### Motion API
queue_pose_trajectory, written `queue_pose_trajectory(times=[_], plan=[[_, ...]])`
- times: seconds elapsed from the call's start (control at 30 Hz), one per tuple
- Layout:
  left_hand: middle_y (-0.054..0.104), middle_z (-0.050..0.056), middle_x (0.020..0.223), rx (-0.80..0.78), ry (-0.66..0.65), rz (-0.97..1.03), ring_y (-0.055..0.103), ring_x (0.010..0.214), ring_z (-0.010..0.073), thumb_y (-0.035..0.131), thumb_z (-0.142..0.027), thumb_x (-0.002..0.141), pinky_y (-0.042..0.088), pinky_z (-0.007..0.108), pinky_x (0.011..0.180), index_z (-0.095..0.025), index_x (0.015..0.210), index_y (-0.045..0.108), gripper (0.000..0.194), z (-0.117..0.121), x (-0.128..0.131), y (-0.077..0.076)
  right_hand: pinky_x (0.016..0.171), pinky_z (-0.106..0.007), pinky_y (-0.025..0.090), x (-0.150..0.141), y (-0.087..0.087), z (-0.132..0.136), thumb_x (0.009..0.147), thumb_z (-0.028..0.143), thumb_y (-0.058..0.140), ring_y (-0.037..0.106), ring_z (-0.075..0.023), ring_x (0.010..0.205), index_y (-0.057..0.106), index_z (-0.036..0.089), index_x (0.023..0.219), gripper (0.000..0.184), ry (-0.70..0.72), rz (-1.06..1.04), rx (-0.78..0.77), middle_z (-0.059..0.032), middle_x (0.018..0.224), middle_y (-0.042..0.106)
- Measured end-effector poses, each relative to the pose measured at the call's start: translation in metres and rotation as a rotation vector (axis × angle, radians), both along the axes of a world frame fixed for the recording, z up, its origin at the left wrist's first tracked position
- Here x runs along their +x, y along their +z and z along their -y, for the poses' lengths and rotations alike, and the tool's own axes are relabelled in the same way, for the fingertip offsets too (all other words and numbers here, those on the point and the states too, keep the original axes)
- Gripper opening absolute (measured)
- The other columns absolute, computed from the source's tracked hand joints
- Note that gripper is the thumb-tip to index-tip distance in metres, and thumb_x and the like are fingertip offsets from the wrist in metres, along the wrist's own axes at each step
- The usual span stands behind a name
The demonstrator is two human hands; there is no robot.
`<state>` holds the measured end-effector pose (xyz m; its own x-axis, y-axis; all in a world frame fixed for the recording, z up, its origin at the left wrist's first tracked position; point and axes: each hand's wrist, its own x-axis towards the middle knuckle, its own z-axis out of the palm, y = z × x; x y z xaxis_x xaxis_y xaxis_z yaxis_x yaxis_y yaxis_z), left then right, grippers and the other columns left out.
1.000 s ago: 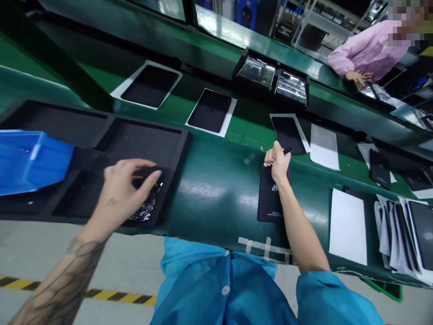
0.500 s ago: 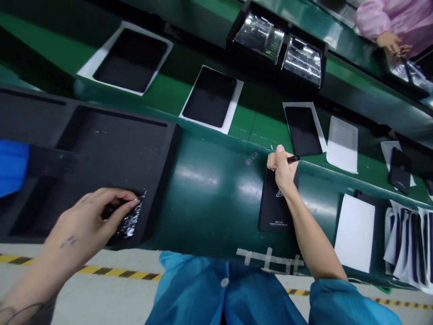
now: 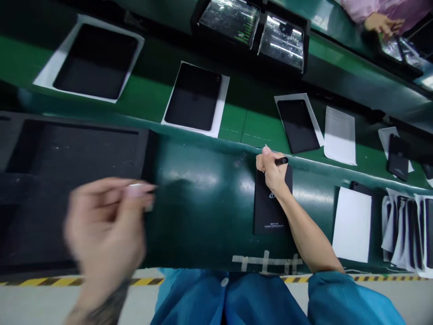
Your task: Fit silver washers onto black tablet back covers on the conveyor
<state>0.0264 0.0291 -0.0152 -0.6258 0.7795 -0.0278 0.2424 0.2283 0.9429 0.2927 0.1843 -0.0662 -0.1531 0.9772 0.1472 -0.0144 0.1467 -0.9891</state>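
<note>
My right hand point(image 3: 271, 170) rests on a black tablet point(image 3: 270, 204) lying back-up on the dark green bench, its fingers closed round a thin black pen-like tool point(image 3: 281, 160). My left hand point(image 3: 107, 228) is blurred by motion, lifted in front of the black foam tray point(image 3: 67, 153). Its thumb and fingers are pinched together on something small that I cannot make out.
On the green conveyor point(image 3: 250, 126) lie several black tablets on white sheets point(image 3: 194, 97). Behind it stands a tray of foil-wrapped parts point(image 3: 257, 27). White sheets point(image 3: 352, 223) and stacked sleeves point(image 3: 406, 230) lie at the right. Another person's hand point(image 3: 380, 22) works at the far right.
My left hand has come up and away from the shiny item in the foam tray's corner, moving right towards me. The view has tipped down. My right hand has stayed on the tablet.
</note>
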Motion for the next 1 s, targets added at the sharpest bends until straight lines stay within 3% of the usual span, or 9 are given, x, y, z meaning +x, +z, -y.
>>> queue_pose_trajectory(times=[0.1, 0.17, 0.27, 0.33, 0.5, 0.8, 1.0], plan=[[0.077, 0.002, 0.097, 0.106, -0.247, 0.341, 0.066, 0.075, 0.0168, 0.08, -0.041, 0.097, 0.055, 0.033, 0.07, -0.027, 0.109, 0.069, 0.021, -0.048, 0.066, -0.017, 0.048, -0.032, 0.023, -0.001, 0.003, 0.0, 0.104, 0.076, 0.057, 0.026, -0.0099, 0.045, 0.028, 0.024, 0.053, 0.079, -0.002, -0.008, 0.014, 0.0046, 0.048, 0.028], [0.078, 0.005, 0.098, 0.178, -0.314, 0.462, 0.066, 0.075, 0.0147, 0.079, -0.04, 0.098, 0.054, 0.029, 0.07, -0.023, 0.108, 0.068, 0.023, -0.082, 0.1, -0.036, 0.048, -0.031, 0.023, -0.002, 0.005, 0.001, 0.105, 0.074, 0.058, 0.025, -0.0095, 0.045, 0.028, 0.023, 0.053, 0.078, -0.014, -0.02, 0.026, 0.0048, 0.048, 0.029], [0.077, 0.005, 0.098, 0.27, -0.346, 0.576, 0.069, 0.081, 0.0141, 0.077, -0.038, 0.1, 0.054, 0.026, 0.071, -0.021, 0.105, 0.066, 0.021, -0.123, 0.129, -0.061, 0.048, -0.031, 0.025, -0.003, 0.005, 0.002, 0.105, 0.074, 0.059, 0.026, -0.0095, 0.045, 0.03, 0.023, 0.054, 0.078, -0.042, -0.019, 0.037, 0.005, 0.048, 0.03], [0.077, 0.006, 0.099, 0.289, -0.399, 0.663, 0.071, 0.088, 0.0147, 0.077, -0.036, 0.101, 0.056, 0.025, 0.074, -0.02, 0.107, 0.067, 0.02, -0.138, 0.136, -0.072, 0.049, -0.031, 0.027, -0.003, 0.004, 0.001, 0.103, 0.076, 0.06, 0.026, -0.0097, 0.046, 0.029, 0.023, 0.054, 0.078, -0.051, -0.007, 0.029, 0.0051, 0.049, 0.029], [0.078, 0.006, 0.106, 0.32, -0.479, 0.833, 0.072, 0.096, 0.0149, 0.077, -0.033, 0.102, 0.058, 0.026, 0.082, -0.021, 0.114, 0.071, 0.018, -0.142, 0.133, -0.079, 0.047, -0.03, 0.029, -0.005, 0.005, 0.001, 0.1, 0.081, 0.059, 0.027, -0.0105, 0.046, 0.029, 0.024, 0.054, 0.079, -0.074, 0.022, 0.008, 0.0043, 0.05, 0.03], [0.076, 0.003, 0.102, 0.263, -0.506, 0.926, 0.07, 0.091, 0.0128, 0.076, -0.039, 0.104, 0.058, 0.027, 0.086, -0.021, 0.108, 0.068, 0.02, -0.135, 0.128, -0.073, 0.047, -0.031, 0.03, -0.005, 0.004, 0.001, 0.102, 0.081, 0.057, 0.027, -0.0111, 0.044, 0.03, 0.025, 0.053, 0.079, -0.084, 0.041, 0.03, 0.0042, 0.048, 0.028], [0.073, 0.003, 0.098, 0.255, -0.497, 0.963, 0.068, 0.088, 0.0133, 0.078, -0.042, 0.102, 0.056, 0.029, 0.088, -0.021, 0.106, 0.067, 0.024, -0.112, 0.123, -0.07, 0.046, -0.03, 0.029, -0.006, 0.001, 0.006, 0.102, 0.08, 0.058, 0.026, -0.0108, 0.044, 0.03, 0.025, 0.054, 0.078, -0.103, 0.015, 0.054, 0.0048, 0.049, 0.027]])
